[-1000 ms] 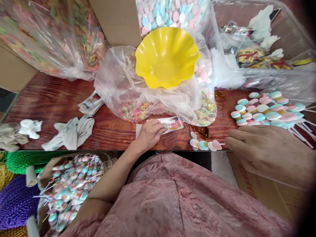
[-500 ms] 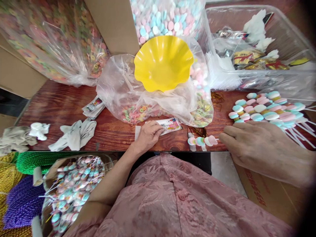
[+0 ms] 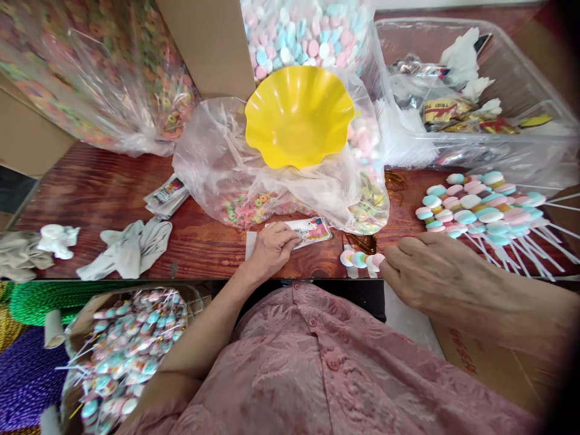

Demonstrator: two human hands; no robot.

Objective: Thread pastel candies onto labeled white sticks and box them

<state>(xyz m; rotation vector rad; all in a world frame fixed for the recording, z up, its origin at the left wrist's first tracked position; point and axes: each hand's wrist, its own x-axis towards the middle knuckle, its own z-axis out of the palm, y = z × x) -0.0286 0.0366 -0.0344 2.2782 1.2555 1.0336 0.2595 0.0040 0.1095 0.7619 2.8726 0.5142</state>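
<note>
My left hand (image 3: 274, 246) rests at the table's front edge, its fingers closed on the near end of a flat stack of printed plastic bags (image 3: 312, 230). My right hand (image 3: 412, 266) is curled over one end of a candy skewer (image 3: 359, 259), whose pink, blue and white pieces lie at the edge. Its stick is hidden under my fingers. Gold twist ties (image 3: 362, 241) lie just behind that skewer. Beyond my right hand is a pile of similar candy skewers (image 3: 484, 202) with white sticks.
A yellow wavy bowl (image 3: 299, 118) sits on a clear bag of candy rings (image 3: 247, 205). Behind stand a bag of pastel candies (image 3: 308, 36) and a clear plastic bin (image 3: 521, 66). Grey gloves (image 3: 129, 248) lie left. Below, a box (image 3: 75, 329) holds wrapped skewers.
My right hand has moved left, from beside the single candy skewer onto its right end. My left hand stays on the printed bags. The view has shifted slightly.
</note>
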